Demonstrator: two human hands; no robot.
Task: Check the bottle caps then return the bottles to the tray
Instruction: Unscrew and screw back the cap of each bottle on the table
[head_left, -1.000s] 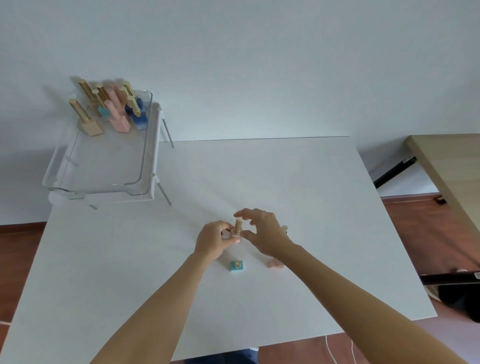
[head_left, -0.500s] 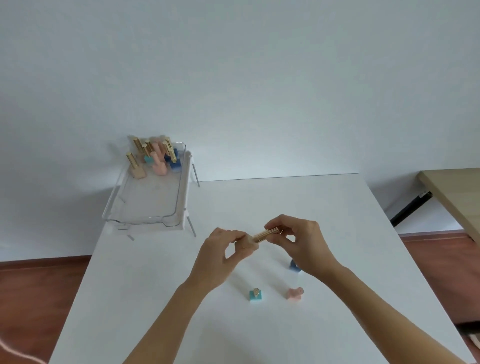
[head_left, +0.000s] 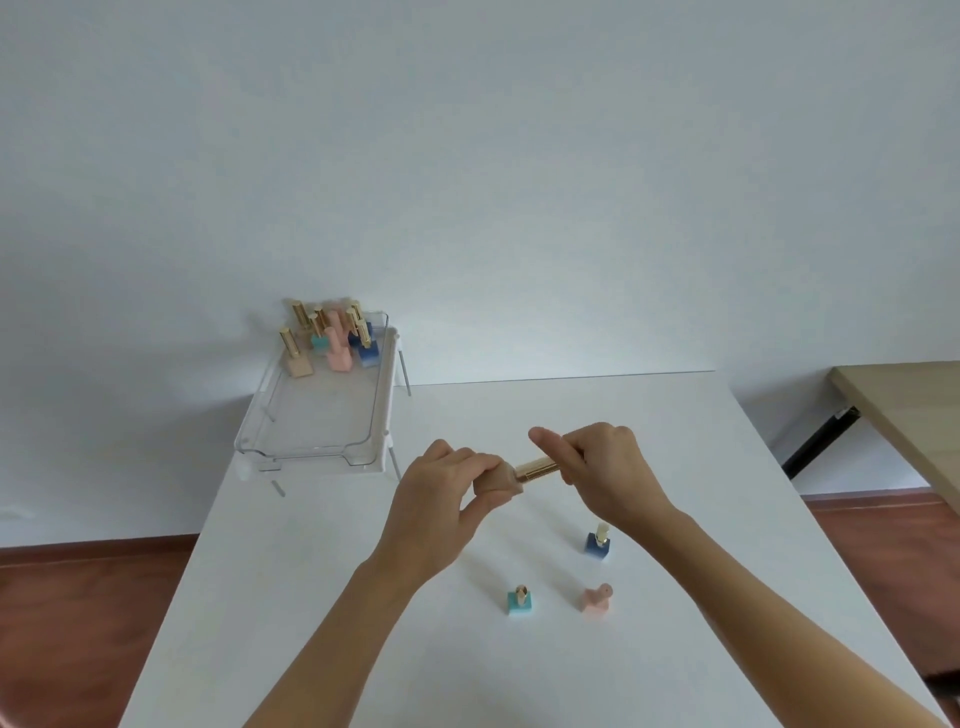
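I hold a beige bottle (head_left: 500, 478) sideways above the white table (head_left: 291, 597). My left hand (head_left: 441, 499) grips its square body. My right hand (head_left: 602, 467) pinches its gold cap (head_left: 537, 467). Below my hands three bottles stand on the table: a teal one (head_left: 520, 601) with a gold cap, a pink one (head_left: 596, 603) and a dark blue one (head_left: 597, 543). The clear tray (head_left: 311, 447) stands on thin legs at the table's far left corner. Several capped bottles (head_left: 332, 338) are grouped at the tray's far end.
A plain wall runs behind the table. A wooden table (head_left: 904, 410) with a black leg stands to the right across a gap of brown floor. The tray's near half holds nothing.
The bottle was lifted off the table and tipped sideways between both hands. My right hand has closed further around the cap. The camera tilted up, so the tray looks farther away.
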